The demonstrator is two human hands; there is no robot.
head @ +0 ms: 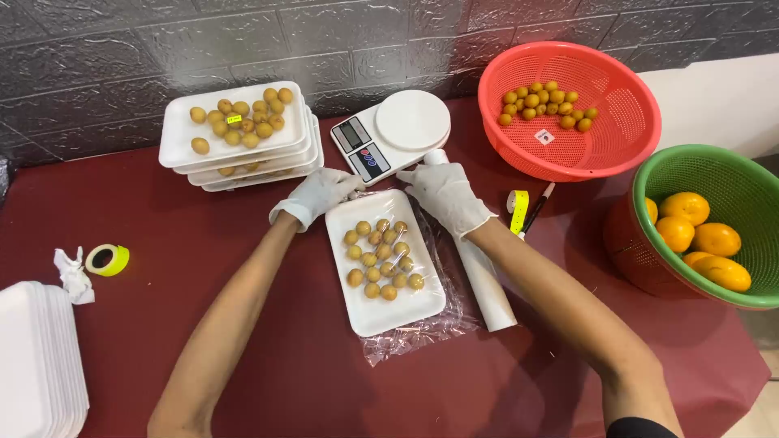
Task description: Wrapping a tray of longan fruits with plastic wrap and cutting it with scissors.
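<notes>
A white foam tray (381, 312) with several small yellow-brown fruits (380, 259) lies on clear cling film (450, 320) in the middle of the dark red table. My left hand (318, 195), in a white glove, pinches the film at the tray's far left corner. My right hand (445, 195), also gloved, grips the far end of a white cling-film roll (485, 284) that lies along the tray's right side.
A white kitchen scale (396, 130) stands just beyond the hands. Filled foam trays (239, 138) are stacked far left, empty trays (36, 357) at near left. A red basket (572, 109) holds small fruits, a green basket (706, 223) oranges. A yellow tape roll (108, 259) and a pen (535, 211) lie on the table.
</notes>
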